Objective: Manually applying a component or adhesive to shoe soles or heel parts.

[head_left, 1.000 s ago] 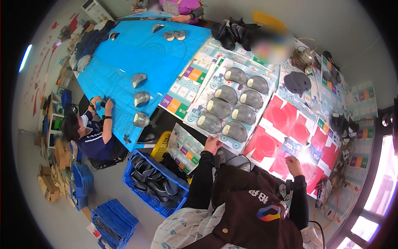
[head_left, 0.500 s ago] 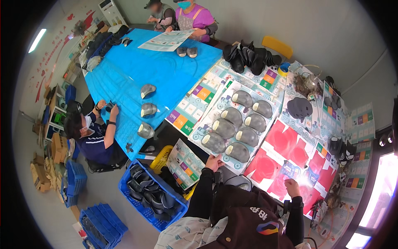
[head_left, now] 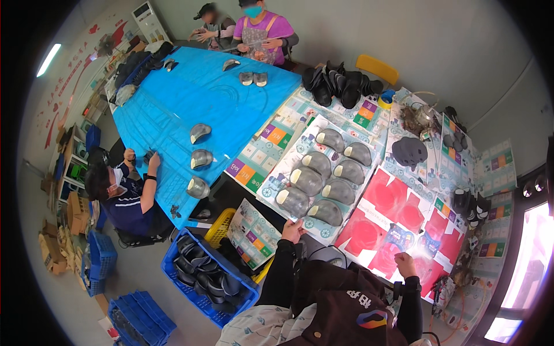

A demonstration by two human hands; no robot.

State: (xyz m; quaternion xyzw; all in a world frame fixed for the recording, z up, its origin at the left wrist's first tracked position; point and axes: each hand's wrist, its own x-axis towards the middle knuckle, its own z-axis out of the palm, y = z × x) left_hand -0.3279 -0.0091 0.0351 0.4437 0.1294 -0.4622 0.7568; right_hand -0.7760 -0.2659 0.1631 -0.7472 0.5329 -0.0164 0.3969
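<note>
My left hand (head_left: 293,230) rests at the near edge of a white printed sheet (head_left: 271,193), fingers apart and holding nothing. Several grey moulded shoe pieces (head_left: 323,184) lie in two rows on that sheet, just beyond the hand. My right hand (head_left: 404,264) sits on the near edge of a red sheet (head_left: 381,202), beside a bright glare spot. Its fingers are too small and curled to read. Both of my forearms are in dark sleeves.
A blue cover (head_left: 190,92) with three grey shoe pieces spreads across the left of the table. A person (head_left: 124,196) sits at its left edge; two people (head_left: 254,26) work at the far end. Below stand a blue crate (head_left: 173,271) of dark parts and a yellow basket (head_left: 222,228).
The view has tilted up, so the table slid lower in the picture and the two far people came fully into view. My hands stay at the table's near edge.
</note>
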